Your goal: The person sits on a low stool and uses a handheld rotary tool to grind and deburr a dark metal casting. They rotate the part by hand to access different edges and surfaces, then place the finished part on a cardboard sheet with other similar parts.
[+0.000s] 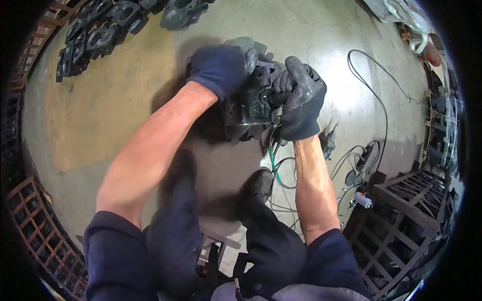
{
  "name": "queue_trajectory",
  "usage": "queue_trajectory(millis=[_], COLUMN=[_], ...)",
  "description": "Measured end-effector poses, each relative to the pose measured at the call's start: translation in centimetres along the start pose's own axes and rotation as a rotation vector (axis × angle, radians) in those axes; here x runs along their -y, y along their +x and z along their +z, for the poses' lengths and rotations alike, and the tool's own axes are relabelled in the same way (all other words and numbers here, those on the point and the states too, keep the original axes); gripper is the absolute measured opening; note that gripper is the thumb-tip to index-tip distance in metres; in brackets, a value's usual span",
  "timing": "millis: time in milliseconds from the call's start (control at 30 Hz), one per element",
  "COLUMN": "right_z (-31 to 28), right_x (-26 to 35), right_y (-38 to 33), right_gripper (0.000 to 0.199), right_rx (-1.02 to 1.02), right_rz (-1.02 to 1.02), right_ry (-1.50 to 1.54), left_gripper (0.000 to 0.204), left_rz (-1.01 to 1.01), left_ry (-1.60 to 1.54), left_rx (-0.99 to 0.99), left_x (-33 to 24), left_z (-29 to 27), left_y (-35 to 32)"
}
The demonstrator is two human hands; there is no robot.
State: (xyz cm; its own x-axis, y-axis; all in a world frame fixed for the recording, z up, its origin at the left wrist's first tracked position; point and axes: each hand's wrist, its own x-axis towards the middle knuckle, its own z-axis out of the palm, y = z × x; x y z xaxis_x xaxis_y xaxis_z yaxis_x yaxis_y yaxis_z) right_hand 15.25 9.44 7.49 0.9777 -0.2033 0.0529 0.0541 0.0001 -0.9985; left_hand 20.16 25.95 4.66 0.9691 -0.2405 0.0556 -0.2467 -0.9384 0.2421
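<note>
Firmly held: both gloved hands clamp a dark metal casting (249, 103) above the concrete floor (125, 90).
Left hand (218, 67) wraps its top, right hand (300, 100) closes on its side; steady work likely needs both grips tight, clear of the cables (281, 170).

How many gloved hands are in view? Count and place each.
2. The left hand, in a navy fabric glove, clasps the dark cast-metal part; the right hand, in a grey-black coated glove, grips its right side.

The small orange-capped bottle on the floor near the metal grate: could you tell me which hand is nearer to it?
Right. The right hand grips the dark metal casting up-left of the bottle; the left hand holds the casting's far side, farther away.
</note>
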Motion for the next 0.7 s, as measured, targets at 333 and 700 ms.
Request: queue_trajectory(millis=[333, 700], right_z=[-1.3, -0.9], right_x=[-2.4, -2.3], right_y=[-1.2, -1.1], right_gripper=[0.01, 0.01], right_rx=[0.055, -0.011], right_rz=[-0.126, -0.09], right_ry=[0.051, -0.004], left_gripper=[0.049, 0.08], left_rz=[0.174, 0.192], left_ry=[-0.358, -0.592], left_rx=[-0.35, -0.265], left_x=[-3.7, -5.0], left_z=[0.8, 1.4], left_y=[-5.2, -7.0])
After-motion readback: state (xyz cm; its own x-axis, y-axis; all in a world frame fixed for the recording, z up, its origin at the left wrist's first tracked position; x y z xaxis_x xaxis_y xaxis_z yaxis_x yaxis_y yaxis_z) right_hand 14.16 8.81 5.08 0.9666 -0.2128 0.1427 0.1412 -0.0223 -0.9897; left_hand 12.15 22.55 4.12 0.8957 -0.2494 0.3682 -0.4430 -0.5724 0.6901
